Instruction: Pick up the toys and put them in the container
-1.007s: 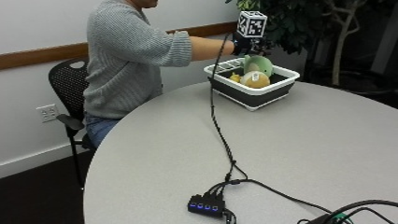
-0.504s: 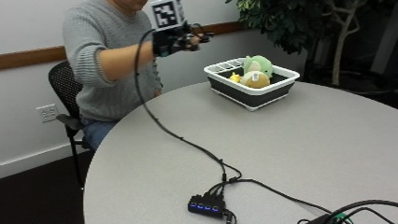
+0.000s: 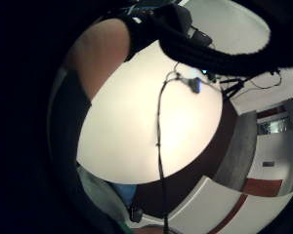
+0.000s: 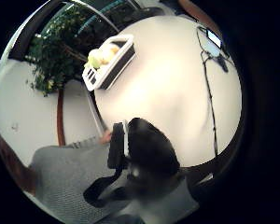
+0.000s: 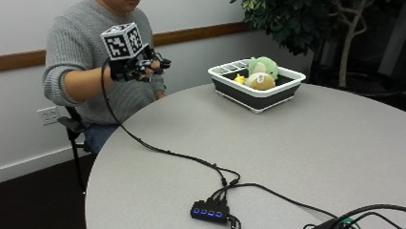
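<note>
Outside view: gloved right hand (image 5: 136, 69) raised in front of the seated person's chest, well apart from the container (image 5: 257, 88), its fingers loosely curled and holding nothing. Container standing on the round table (image 5: 266, 157) near the far edge, with the toys (image 5: 260, 74) inside: a green plush, an orange-brown one and a small yellow one.

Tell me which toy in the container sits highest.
The green plush toy at the back of the container. It rises above the round tan toy in front of it and the small yellow toy beside them.
</note>
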A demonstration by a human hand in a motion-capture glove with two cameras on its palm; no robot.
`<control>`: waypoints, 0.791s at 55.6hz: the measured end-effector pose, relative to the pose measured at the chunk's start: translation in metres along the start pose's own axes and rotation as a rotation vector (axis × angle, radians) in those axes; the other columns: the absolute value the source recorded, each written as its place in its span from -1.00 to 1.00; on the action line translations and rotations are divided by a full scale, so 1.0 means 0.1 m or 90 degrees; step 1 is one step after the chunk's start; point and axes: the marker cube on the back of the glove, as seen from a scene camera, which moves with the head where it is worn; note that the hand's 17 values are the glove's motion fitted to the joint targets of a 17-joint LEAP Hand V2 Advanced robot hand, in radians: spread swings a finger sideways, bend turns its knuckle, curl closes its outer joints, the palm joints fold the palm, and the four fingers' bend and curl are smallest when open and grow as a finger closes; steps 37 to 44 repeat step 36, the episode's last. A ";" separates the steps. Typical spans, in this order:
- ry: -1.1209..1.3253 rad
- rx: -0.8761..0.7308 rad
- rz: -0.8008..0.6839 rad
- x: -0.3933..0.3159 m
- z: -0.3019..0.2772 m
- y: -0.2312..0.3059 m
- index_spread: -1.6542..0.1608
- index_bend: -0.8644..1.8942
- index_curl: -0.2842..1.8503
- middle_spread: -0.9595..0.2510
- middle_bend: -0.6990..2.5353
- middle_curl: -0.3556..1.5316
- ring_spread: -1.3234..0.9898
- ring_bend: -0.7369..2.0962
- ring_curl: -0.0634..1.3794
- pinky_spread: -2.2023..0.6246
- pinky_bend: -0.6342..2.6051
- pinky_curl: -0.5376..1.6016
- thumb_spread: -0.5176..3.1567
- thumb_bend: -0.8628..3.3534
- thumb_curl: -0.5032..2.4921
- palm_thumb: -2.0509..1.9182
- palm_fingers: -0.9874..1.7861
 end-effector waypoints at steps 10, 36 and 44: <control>-0.044 -0.052 0.014 -0.53 0.60 0.85 0.43 -0.24 -0.38 0.41 -0.48 -0.37 0.12 -0.37 -0.57 0.61 -0.14 -0.19 -0.02 -0.62 -0.53 0.00 -0.38; -0.039 -0.073 0.028 -0.64 0.84 1.13 0.44 -0.24 -0.37 0.41 -0.48 -0.38 0.11 -0.36 -0.61 0.61 -0.15 -0.19 -0.01 -0.61 -0.54 0.00 -0.37; -0.039 -0.073 0.028 -0.64 0.84 1.13 0.44 -0.24 -0.37 0.41 -0.48 -0.38 0.11 -0.36 -0.61 0.61 -0.15 -0.19 -0.01 -0.61 -0.54 0.00 -0.37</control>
